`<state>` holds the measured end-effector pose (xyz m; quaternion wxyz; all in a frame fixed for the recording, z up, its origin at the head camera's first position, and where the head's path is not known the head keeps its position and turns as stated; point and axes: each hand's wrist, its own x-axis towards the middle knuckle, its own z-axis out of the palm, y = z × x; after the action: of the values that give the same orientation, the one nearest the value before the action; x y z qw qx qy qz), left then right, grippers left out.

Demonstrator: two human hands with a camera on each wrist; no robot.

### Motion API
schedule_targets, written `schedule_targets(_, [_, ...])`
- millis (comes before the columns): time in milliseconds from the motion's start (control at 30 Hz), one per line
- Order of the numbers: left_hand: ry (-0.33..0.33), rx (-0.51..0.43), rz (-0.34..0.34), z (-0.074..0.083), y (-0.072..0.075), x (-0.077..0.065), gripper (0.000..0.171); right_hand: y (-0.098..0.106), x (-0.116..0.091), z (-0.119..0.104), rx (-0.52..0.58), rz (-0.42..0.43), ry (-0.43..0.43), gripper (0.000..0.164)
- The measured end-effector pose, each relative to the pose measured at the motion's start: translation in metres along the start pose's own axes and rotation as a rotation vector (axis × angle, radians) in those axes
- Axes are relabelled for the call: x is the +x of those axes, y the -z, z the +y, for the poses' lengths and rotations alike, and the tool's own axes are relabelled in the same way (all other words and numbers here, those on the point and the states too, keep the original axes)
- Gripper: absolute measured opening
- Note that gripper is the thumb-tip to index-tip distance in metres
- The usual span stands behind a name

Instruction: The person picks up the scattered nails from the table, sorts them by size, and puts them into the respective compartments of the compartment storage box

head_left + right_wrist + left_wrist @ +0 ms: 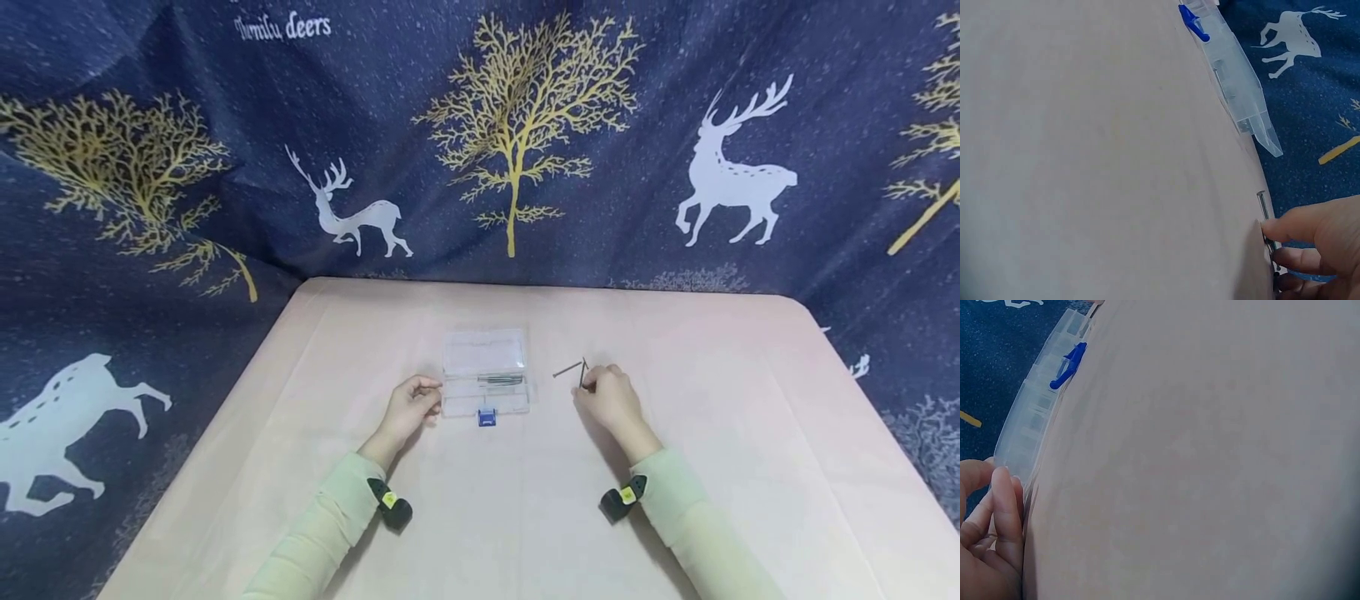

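A clear plastic box (pixel 486 352) with a blue latch (pixel 487 417) lies with its lid raised on the table. Several thin dark nails (pixel 501 380) rest in its rear compartment. At the box's left edge, my left hand (pixel 409 406) pinches the side wall between thumb and fingers, as the left wrist view also shows. To the right of the box, my right hand (pixel 611 402) pinches a nail (pixel 582 373) with thumb and fingertips. Another nail (pixel 567 369) lies on the cloth just beyond those fingertips. The right hand's curled fingers partly hide what they hold.
A pale pink cloth (pixel 517 517) covers the table. Behind it hangs a dark blue curtain (pixel 450 100) with white deer and golden trees. Black wrist cameras (pixel 393 510) sit on both green sleeves.
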<state>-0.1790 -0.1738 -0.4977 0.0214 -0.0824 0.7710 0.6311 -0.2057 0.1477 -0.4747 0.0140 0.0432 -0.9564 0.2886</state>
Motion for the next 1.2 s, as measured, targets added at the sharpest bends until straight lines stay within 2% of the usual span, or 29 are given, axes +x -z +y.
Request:
schedule_targets(200, [0.005, 0.016, 0.003, 0.001, -0.001, -0.001, 0.021, 0.002, -0.001, -0.001, -0.02, -0.019, -0.027, 0.014])
schedule_targets(433, [0.022, 0.028, 0.006, 0.001, -0.001, -0.003, 0.021, 0.004, -0.002, -0.001, -0.033, -0.069, -0.037, 0.013])
schedule_targets(733, [-0.001, -0.011, 0.004, 0.0, -0.001, -0.005, 0.022, 0.014, -0.003, 0.0, -0.064, -0.156, -0.027, 0.014])
schedule_targets(967, [-0.007, -0.005, 0.017, 0.0, 0.001, -0.004, 0.022, 0.021, -0.002, 0.0, -0.083, -0.151, 0.041, 0.015])
schedule_targets(1200, [-0.018, -0.008, 0.014, -0.001, 0.001, -0.004, 0.021, 0.02, -0.002, 0.004, -0.005, -0.1, 0.088, 0.009])
